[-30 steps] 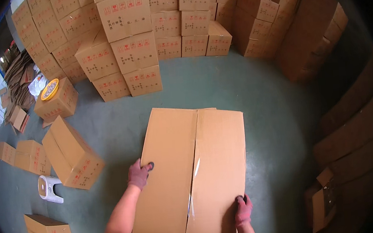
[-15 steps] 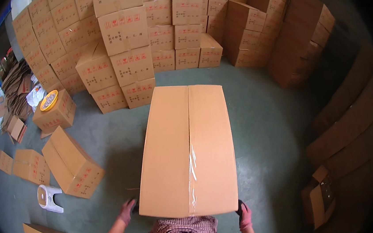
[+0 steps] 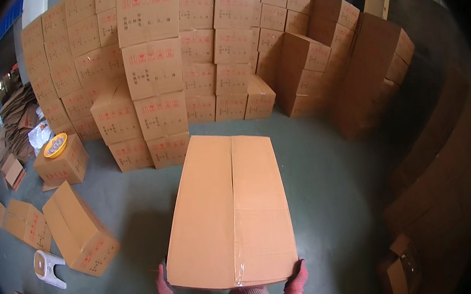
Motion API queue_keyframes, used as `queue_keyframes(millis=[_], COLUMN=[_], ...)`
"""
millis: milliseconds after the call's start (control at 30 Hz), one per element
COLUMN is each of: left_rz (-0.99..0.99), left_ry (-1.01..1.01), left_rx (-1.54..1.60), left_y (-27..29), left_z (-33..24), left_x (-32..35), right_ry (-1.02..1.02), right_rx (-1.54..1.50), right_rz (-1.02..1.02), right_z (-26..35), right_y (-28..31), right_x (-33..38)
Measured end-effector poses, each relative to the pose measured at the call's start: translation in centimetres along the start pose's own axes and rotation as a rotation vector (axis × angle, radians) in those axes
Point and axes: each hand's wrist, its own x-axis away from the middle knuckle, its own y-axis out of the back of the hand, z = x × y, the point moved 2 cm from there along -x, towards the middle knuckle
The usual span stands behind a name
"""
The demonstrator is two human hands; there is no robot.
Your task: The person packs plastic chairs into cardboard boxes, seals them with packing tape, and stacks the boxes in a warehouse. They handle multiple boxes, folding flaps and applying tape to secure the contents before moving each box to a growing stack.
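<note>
A large brown cardboard box (image 3: 202,217) is in front of me, its top seam running away from me with clear tape at the near end. My left hand (image 3: 164,285), in a pink and dark glove, grips the box's near left corner. On the near right corner, my right hand (image 3: 296,279) holds on in a matching glove. The fingers of both hands are partly hidden by the box sides. Whether the box rests on something or hangs between my hands I cannot tell.
Tall stacks of printed cartons (image 3: 153,67) stand beyond the box, with more stacks (image 3: 372,73) to the right. At left are a yellow bowl (image 3: 56,145) on a carton, a tilted box (image 3: 80,228) and a white stool (image 3: 50,268). An open carton (image 3: 398,278) sits lower right.
My left hand has come in against the near left corner, and my right hand has closed up to the right one. The view has tilted up, so the stacks appear lower.
</note>
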Motion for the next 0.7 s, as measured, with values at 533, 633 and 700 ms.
queue_keyframes(millis=[533,633,700], left_rz=[0.25,0.311,0.319], left_ry=[-0.616,-0.725,-0.796], left_rx=[-0.579,-0.563,-0.506], left_y=[-39.0,-41.7,-43.8], left_z=[-9.8,-9.7,-9.0], left_x=[-17.3,-20.0,-21.9], right_ry=[0.414,0.442,0.397], right_rx=[0.428,0.524,0.49], right_rz=[0.559,0.623,0.687], right_z=[26.5,27.3,27.5], right_y=[-28.9,-33.4,-35.2], right_x=[-36.3,-41.7,-45.0])
